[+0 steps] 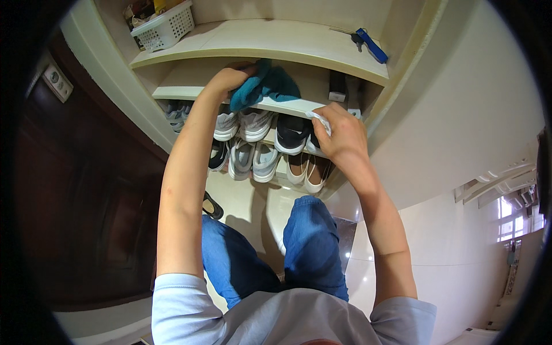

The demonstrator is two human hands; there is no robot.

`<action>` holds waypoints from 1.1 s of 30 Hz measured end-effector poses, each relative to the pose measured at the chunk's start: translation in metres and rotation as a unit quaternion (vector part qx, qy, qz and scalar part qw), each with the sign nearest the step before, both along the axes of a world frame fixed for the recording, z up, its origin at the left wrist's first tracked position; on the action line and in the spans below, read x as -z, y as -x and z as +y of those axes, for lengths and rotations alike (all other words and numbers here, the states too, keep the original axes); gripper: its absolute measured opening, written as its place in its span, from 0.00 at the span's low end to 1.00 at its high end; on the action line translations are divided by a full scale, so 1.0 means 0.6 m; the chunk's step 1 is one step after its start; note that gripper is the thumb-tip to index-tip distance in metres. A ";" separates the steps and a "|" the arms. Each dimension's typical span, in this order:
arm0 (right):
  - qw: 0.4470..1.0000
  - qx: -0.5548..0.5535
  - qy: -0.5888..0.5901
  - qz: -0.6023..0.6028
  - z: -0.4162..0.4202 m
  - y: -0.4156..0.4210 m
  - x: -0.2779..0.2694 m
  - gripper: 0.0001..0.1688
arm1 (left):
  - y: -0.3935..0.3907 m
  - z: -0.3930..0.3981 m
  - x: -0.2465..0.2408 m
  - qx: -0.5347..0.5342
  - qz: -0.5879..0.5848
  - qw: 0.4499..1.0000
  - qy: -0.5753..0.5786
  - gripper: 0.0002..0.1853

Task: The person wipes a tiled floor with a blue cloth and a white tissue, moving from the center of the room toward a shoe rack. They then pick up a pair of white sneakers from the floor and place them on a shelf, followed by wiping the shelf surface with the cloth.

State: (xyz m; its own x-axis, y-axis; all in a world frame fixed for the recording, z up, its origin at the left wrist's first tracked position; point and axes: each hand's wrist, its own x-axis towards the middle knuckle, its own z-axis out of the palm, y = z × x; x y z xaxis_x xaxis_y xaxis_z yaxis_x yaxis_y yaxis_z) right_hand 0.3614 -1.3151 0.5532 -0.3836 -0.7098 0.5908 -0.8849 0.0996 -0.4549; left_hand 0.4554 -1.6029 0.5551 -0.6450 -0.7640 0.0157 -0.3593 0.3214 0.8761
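Observation:
My left hand [235, 77] grips a teal cloth [269, 84] over the white shelf [179, 92] of a shoe cabinet; its fingertips are partly hidden under the board above. The cloth hangs bunched across the shelf's front edge. To the right, my right hand [343, 129] pinches a small white piece, perhaps tissue or paper [320, 120], between thumb and fingers at the same edge. Below are grey-white sneakers [255, 125], a black sneaker with a white sole [292, 131] and cream flat shoes [297, 168].
On the upper shelf [258, 41] stand a white perforated basket [166, 28] and keys with a blue fob [371, 46]. A dark box [337, 86] is at the middle shelf's right. A dark door [86, 194] is at left; a black shoe [212, 206] lies on the floor.

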 end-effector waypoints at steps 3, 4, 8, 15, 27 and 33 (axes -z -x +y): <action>1.000 -0.022 0.008 -0.002 -0.009 -0.016 -0.009 0.07 | -0.011 -0.040 0.027 0.018 -0.060 0.917 0.395 0.18; 1.000 -0.020 0.007 0.004 -0.006 -0.012 -0.012 0.07 | -0.002 -0.016 0.028 0.029 -0.021 0.902 0.430 0.18; 0.996 -0.011 0.068 0.062 -0.002 -0.005 -0.057 0.06 | 0.002 0.088 0.027 0.080 -0.077 0.855 0.507 0.23; 0.959 0.183 0.076 0.202 -0.058 0.025 -0.192 0.08 | -0.069 0.130 -0.011 0.131 0.025 0.906 0.402 0.18; 0.893 0.308 -0.311 0.104 -0.148 0.098 -0.264 0.19 | -0.099 0.041 -0.213 -0.101 -0.087 0.872 0.471 0.18; 0.903 0.303 -0.284 0.105 -0.158 0.126 -0.258 0.19 | -0.002 0.103 -0.215 -0.063 -0.173 0.833 0.522 0.14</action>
State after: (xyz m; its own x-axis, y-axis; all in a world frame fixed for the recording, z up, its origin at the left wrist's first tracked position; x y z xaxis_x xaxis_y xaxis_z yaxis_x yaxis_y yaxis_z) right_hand 0.2856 -1.4101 0.7081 -0.7258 -0.6184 0.3013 -0.6500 0.7599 -0.0060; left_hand 0.4563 -1.5410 0.6844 -0.6641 -0.5122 0.5446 -0.6212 0.7834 -0.0207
